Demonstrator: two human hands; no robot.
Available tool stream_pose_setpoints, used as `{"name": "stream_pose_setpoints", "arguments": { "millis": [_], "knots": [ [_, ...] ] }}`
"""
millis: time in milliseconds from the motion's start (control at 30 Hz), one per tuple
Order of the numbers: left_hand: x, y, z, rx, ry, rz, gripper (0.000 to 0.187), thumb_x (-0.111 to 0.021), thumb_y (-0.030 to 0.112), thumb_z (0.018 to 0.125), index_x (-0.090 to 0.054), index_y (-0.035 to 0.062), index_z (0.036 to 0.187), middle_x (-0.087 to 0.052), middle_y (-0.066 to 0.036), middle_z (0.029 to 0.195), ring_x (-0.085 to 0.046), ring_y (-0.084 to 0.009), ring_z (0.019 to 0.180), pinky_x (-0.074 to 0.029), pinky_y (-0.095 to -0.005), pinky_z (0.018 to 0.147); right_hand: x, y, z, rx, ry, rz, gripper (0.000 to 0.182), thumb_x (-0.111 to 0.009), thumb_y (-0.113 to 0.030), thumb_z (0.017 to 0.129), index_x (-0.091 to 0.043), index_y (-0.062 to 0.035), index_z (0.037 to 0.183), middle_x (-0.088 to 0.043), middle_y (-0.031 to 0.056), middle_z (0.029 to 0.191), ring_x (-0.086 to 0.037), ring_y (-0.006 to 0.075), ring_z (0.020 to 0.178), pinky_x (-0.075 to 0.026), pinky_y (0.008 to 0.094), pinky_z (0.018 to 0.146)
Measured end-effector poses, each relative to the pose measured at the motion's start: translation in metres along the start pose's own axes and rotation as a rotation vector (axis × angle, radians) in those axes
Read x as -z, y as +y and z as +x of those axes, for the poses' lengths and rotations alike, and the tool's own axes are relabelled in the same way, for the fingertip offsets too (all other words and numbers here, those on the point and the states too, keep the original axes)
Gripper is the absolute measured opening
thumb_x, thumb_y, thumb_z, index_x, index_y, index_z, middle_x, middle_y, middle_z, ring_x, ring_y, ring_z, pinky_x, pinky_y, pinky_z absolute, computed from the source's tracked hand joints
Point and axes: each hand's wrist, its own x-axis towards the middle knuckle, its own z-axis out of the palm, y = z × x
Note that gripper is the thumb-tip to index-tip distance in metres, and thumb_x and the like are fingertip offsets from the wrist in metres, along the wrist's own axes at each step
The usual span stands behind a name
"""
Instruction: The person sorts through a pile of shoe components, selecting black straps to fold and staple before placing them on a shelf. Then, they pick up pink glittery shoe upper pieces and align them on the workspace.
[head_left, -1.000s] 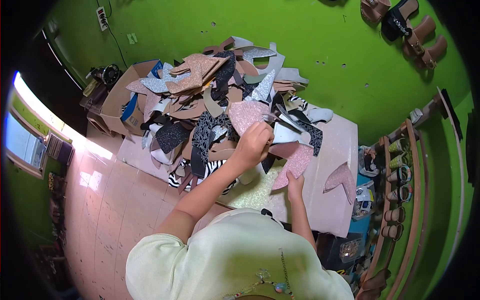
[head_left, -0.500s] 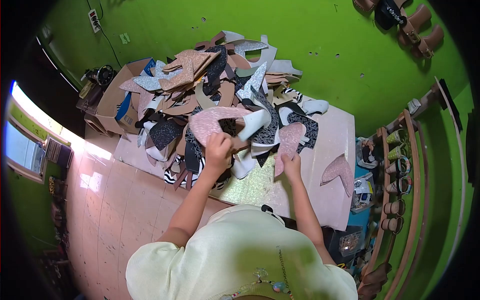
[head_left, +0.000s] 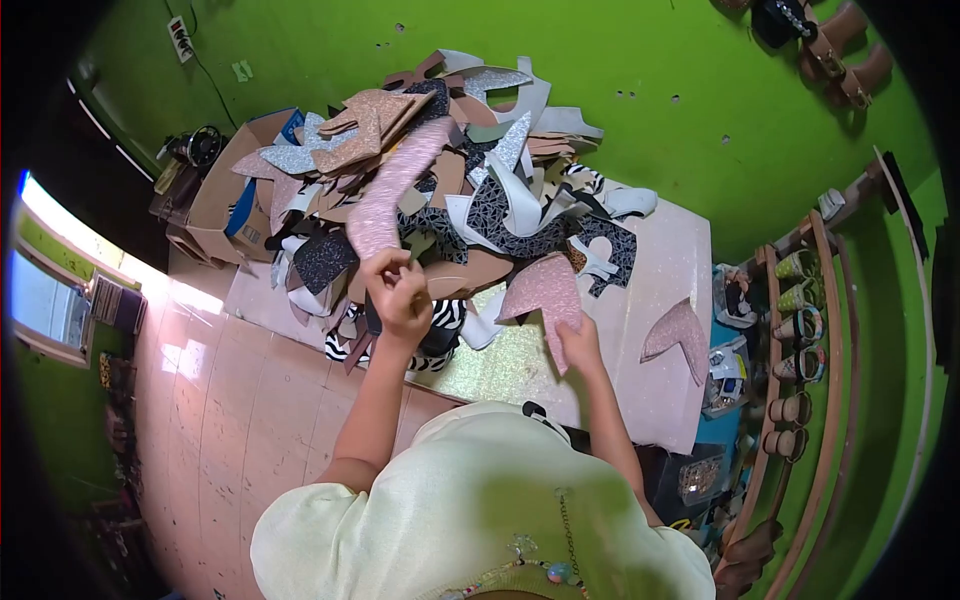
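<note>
My left hand (head_left: pixel 400 300) is closed on the lower end of a long pink glittery shoe upper piece (head_left: pixel 385 200), which stands up in front of the pile. Between the fingers of my right hand (head_left: pixel 583 347) is one leg of a pink glittery V-shaped shoe upper piece (head_left: pixel 540 287), at the pile's near right edge. A heap of cut shoe pieces (head_left: pixel 465 190) in black, white, tan, silver and zebra print lies just beyond both hands. Another pink V-shaped piece (head_left: pixel 676 338) rests apart on the table at the right.
The pale table (head_left: pixel 655 390) stands against a green wall. A cardboard box (head_left: pixel 215 205) is at the heap's left. On the right are a rack with several shoes (head_left: pixel 797 362) and plastic containers (head_left: pixel 727 375) of small parts. Boots (head_left: pixel 838 60) hang on the wall.
The left hand's pink piece has swung from lying sideways to upright, and that hand moved slightly left. The right hand's piece has turned and shows its V shape, lower down.
</note>
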Motion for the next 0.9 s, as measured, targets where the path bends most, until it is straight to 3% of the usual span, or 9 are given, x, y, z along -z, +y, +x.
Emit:
{"name": "stream_pose_setpoints", "arguments": {
  "millis": [67,233,367,500,600,667,767,800,900],
  "knots": [
    [-0.012,0.012,0.000,-0.035,0.005,-0.064,0.020,-0.059,-0.007,0.076,-0.049,0.0101,0.079,-0.041,-0.016,0.102,-0.046,-0.0209,0.077,-0.038,-0.0257,0.059,0.012,-0.005,-0.010,-0.033,0.114,0.210,0.024,-0.051,-0.006,0.080,-0.055,0.0054,0.101,-0.061,0.0109,0.084,-0.058,0.0172,0.072,-0.045,0.0288,0.067],
    [-0.040,0.039,-0.012,-0.112,-0.136,-0.338,0.025,-0.062,-0.007,0.073,-0.058,0.0130,0.089,-0.045,-0.015,0.101,-0.050,-0.0235,0.086,-0.046,-0.0254,0.060,0.052,0.040,-0.013,0.169,0.367,0.141,0.024,-0.053,-0.008,0.082,-0.054,0.0052,0.102,-0.060,0.0114,0.093,-0.055,0.0170,0.086,-0.042,0.0277,0.079],
    [-0.064,0.063,-0.013,-0.208,-0.184,-0.477,0.027,-0.065,-0.008,0.067,-0.061,0.0084,0.088,-0.057,-0.010,0.088,-0.054,-0.0210,0.073,-0.045,-0.0257,0.056,0.087,0.057,-0.028,0.156,0.527,0.086,0.024,-0.055,-0.006,0.081,-0.054,0.0059,0.102,-0.059,0.0110,0.094,-0.055,0.0169,0.086,-0.041,0.0271,0.079],
    [-0.088,0.091,-0.021,-0.165,-0.354,-0.480,0.022,-0.060,0.003,0.066,-0.066,0.0082,0.086,-0.064,-0.002,0.087,-0.060,-0.0164,0.079,-0.039,-0.0338,0.081,0.136,0.069,-0.046,0.150,0.645,0.061,0.023,-0.055,-0.004,0.081,-0.053,0.0060,0.102,-0.059,0.0108,0.095,-0.053,0.0164,0.087,-0.041,0.0270,0.080],
    [-0.108,0.103,-0.035,-0.184,-0.435,-0.470,0.023,-0.060,0.003,0.066,-0.066,0.0108,0.087,-0.064,0.000,0.087,-0.060,-0.0157,0.082,-0.036,-0.0335,0.086,0.170,0.062,-0.060,0.101,0.723,0.145,0.026,-0.053,-0.004,0.082,-0.053,0.0075,0.106,-0.058,0.0115,0.099,-0.052,0.0162,0.091,-0.040,0.0272,0.082],
    [-0.123,0.109,-0.051,-0.135,-0.484,-0.490,0.023,-0.060,-0.001,0.066,-0.066,0.0109,0.085,-0.064,0.000,0.088,-0.060,-0.0190,0.089,-0.038,-0.0388,0.088,0.200,0.066,-0.067,0.100,0.786,0.050,0.031,-0.052,-0.004,0.082,-0.051,0.0092,0.110,-0.058,0.0118,0.101,-0.051,0.0155,0.093,-0.039,0.0263,0.083],
    [-0.145,0.109,-0.074,0.204,-0.806,-0.745,0.022,-0.058,-0.008,0.066,-0.065,0.0039,0.083,-0.062,-0.007,0.093,-0.053,-0.0282,0.104,-0.039,-0.0415,0.093,0.252,0.088,-0.064,0.136,0.750,0.083,0.033,-0.052,-0.004,0.082,-0.051,0.0097,0.112,-0.058,0.0117,0.104,-0.052,0.0149,0.094,-0.039,0.0249,0.082],
    [-0.149,0.106,-0.082,0.205,-0.805,-0.747,0.022,-0.058,-0.008,0.066,-0.065,0.0039,0.083,-0.062,-0.007,0.093,-0.053,-0.0282,0.104,-0.039,-0.0415,0.093,0.261,0.088,-0.062,0.141,0.764,0.079,0.033,-0.052,-0.004,0.081,-0.051,0.0096,0.111,-0.058,0.0114,0.103,-0.052,0.0149,0.093,-0.039,0.0247,0.082],
    [-0.152,0.098,-0.091,0.152,-1.081,-0.555,0.019,-0.067,0.004,0.064,-0.065,0.0021,0.083,-0.059,-0.012,0.102,-0.048,-0.0287,0.111,-0.040,-0.0388,0.092,0.274,0.050,-0.066,0.117,0.779,0.069,0.031,-0.053,-0.003,0.082,-0.052,0.0091,0.110,-0.059,0.0105,0.101,-0.054,0.0149,0.091,-0.040,0.0242,0.081]
  ]
}}
